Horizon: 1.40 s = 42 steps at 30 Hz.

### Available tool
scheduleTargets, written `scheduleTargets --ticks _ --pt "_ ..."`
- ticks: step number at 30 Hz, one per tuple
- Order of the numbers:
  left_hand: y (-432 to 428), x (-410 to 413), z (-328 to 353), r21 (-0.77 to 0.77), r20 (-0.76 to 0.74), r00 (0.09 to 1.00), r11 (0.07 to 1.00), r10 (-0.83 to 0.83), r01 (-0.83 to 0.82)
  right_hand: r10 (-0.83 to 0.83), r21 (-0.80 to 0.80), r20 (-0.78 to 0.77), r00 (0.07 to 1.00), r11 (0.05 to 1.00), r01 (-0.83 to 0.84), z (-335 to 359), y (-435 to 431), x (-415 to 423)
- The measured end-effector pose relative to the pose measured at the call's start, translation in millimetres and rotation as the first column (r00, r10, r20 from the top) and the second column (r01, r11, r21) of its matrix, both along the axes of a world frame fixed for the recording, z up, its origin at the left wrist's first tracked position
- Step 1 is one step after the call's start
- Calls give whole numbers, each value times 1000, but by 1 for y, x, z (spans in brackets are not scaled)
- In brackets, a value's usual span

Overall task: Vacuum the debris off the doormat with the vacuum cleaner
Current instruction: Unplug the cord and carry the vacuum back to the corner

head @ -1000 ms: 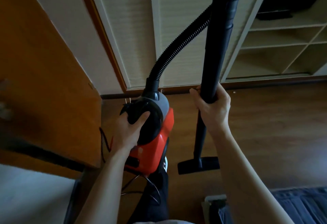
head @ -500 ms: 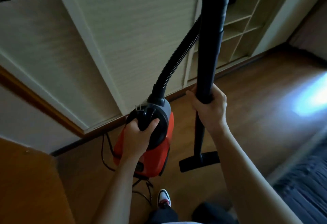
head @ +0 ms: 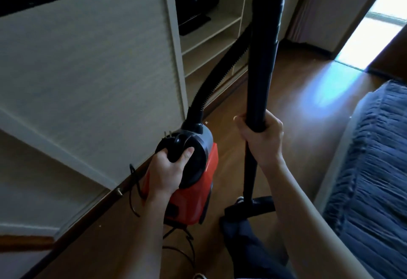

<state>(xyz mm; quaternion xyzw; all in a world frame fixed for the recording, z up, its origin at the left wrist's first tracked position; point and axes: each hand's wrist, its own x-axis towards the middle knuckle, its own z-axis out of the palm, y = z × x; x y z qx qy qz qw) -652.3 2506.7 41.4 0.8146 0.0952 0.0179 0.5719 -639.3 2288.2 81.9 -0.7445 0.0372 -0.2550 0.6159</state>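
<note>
Vacuum cleaner (head: 193, 181), red body with black top: carried by its handle, left hand (head: 168, 171) closed round it, thumb on the dark dome, just as half a second ago. Ribbed hose (head: 211, 80) rises from just beyond those fingers. Black wand (head: 262, 58): upright, right hand (head: 262, 137) wrapped fully round it; floor nozzle (head: 253, 207) below that grip, on the wooden floor (head: 297, 106). View has swung right since: blue quilted fabric (head: 370, 179) and bright doorway (head: 378, 20) newly prominent. Doormat: cannot tell.
</note>
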Motion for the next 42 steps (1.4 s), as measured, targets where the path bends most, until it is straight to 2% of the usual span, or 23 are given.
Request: scheduleTargets --ticks 4,16,25,30,34,42 --pt "-46 75 1 27 42 996 997 -77 76 -48 -14 54 997 999 49 -6 -53 55" --pt "-231 306 20 77 71 969 970 -237 232 -231 6 23 973 973 231 1 -250 244" --pt "-329 427 19 73 38 930 929 -366 362 -314 2 20 949 949 314 -2 -337 340" --pt "-376 508 12 14 -8 923 923 -385 385 -371 -18 16 929 928 371 -14 -383 401" --pt "-419 588 3 -21 -33 909 909 -416 415 -422 -45 25 906 905 423 -22 -421 471" --pt "-495 746 8 21 -78 851 852 -520 523 -457 -9 61 888 889 458 -2 -489 625"
